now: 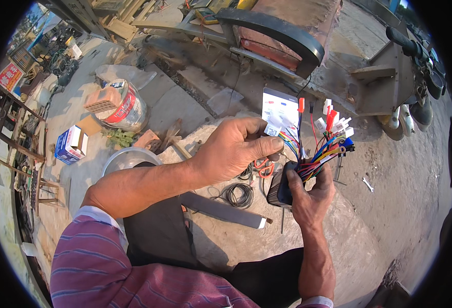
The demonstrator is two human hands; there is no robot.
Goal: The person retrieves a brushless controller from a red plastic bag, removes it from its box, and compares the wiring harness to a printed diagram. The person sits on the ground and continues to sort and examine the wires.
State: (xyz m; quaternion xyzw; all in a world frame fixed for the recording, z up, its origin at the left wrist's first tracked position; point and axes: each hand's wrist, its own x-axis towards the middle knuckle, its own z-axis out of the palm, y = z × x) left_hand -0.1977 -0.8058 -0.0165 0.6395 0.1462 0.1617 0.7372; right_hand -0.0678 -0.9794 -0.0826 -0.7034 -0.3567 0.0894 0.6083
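Observation:
In my right hand (pixel 312 197) is a black ribbed controller box (pixel 283 186), gripped with the thumb on its end face and the fingers around its far side. A thick bunch of coloured wires (pixel 315 167) rises from it. They end in white connectors (pixel 341 126), a red connector (pixel 332 119) and a blue connector (pixel 348 143). Just left of the bunch, my left hand (pixel 236 149) pinches several thin wires that carry a small white label (pixel 272 129). Behind the fingertips shows a printed white card (pixel 281 105); whether I touch it, I cannot tell.
On the stone slab lie a coil of black cable (pixel 237 195), a long dark bar (pixel 220 209) and a red-handled tool (pixel 263 167). A wrench (pixel 368 185) rests on the ground at right. Leftward stand a bucket (pixel 128 110) bearing a brick (pixel 102 99), and a blue-white carton (pixel 71 145).

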